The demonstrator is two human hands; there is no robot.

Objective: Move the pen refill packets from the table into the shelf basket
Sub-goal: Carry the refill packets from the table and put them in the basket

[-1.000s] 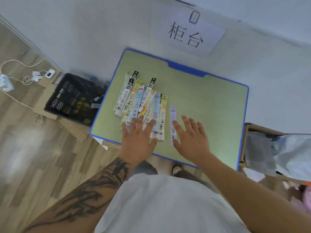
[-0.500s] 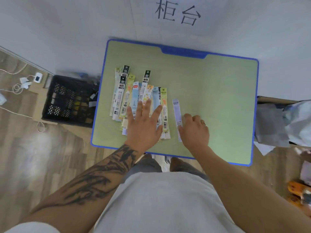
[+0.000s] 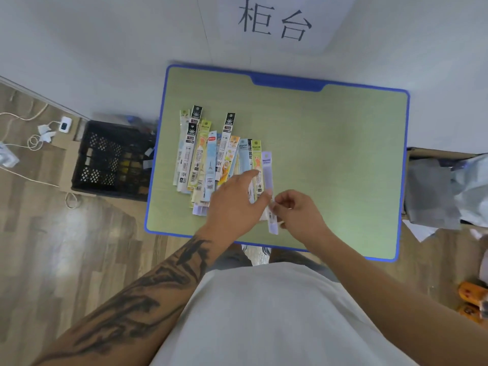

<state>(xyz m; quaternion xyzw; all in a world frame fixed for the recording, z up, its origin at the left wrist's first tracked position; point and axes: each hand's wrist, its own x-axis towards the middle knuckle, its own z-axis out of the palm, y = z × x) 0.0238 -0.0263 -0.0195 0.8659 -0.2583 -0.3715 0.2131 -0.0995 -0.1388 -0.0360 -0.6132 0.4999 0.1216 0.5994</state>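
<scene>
Right hand (image 3: pixel 298 215) pinching pale lilac plastic refill packet (image 3: pixel 267 170); left hand (image 3: pixel 235 207) fingers extended over fanned packets (image 3: pixel 208 159). Risk: thin pinch slipping, pile scattering.

- One green table (image 3: pixel 330 154) with a blue rim.
- Pen refill packets (image 3: pixel 211 159): about a dozen in an overlapping fan, so an exact count cannot be made; three of them have black header cards (image 3: pixel 196 112).
- One lilac packet (image 3: pixel 267 170) at the fan's right edge.
- Two hands: the left hand (image 3: pixel 235 204) and the right hand (image 3: pixel 298 212).
- One black lattice crate (image 3: pixel 111 159) on the floor.
- One paper sign (image 3: pixel 274 19) on the wall, bearing two characters.
- Two orange slippers (image 3: pixel 472 299) at the right edge.
- One white charger (image 3: pixel 64 124) with cable.
</scene>
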